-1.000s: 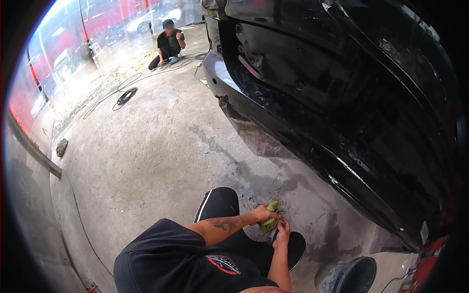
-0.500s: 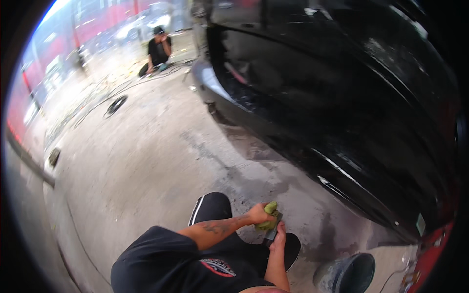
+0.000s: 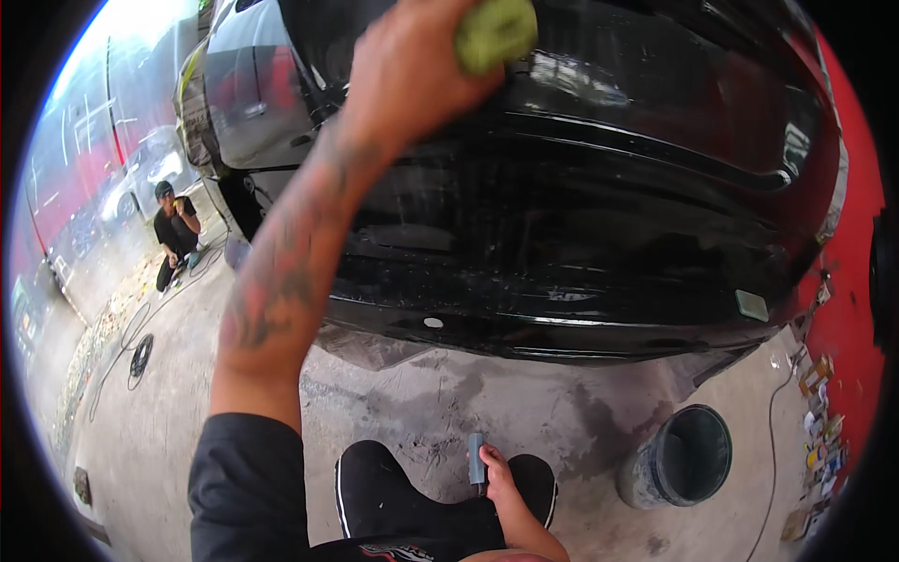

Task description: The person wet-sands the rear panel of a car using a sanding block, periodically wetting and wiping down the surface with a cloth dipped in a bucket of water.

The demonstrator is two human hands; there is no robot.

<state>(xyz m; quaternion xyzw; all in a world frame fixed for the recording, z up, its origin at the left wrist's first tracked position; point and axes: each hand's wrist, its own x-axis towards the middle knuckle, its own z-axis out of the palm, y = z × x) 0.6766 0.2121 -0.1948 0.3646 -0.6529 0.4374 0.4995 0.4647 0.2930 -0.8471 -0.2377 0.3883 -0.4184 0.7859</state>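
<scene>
My left hand point(image 3: 410, 70) is raised at the top of the view, its fingers closed on a crumpled yellow-green cloth point(image 3: 496, 34). The cloth is in front of the upper part of a glossy black car body point(image 3: 487, 239); I cannot tell whether it touches the paint. Low down, by my right knee, my right hand point(image 3: 500, 475) grips a grey rectangular block point(image 3: 477, 457), which looks like a sanding block, held upright. Wet spots and reflections show on the black panel. My left forearm hides part of the car's left side.
A dark bucket point(image 3: 679, 459) stands on the wet concrete floor point(image 3: 599, 412) to my right. A small pale pad point(image 3: 752, 305) rests on the car's lower right edge. Bottles and cans point(image 3: 824, 454) line the red wall. Far left, a person point(image 3: 176, 229) sits near a coiled black cable point(image 3: 140, 356).
My left hand has taken the cloth away from the block and up to the car. My right hand still holds the block low. My view has turned right and up toward the car.
</scene>
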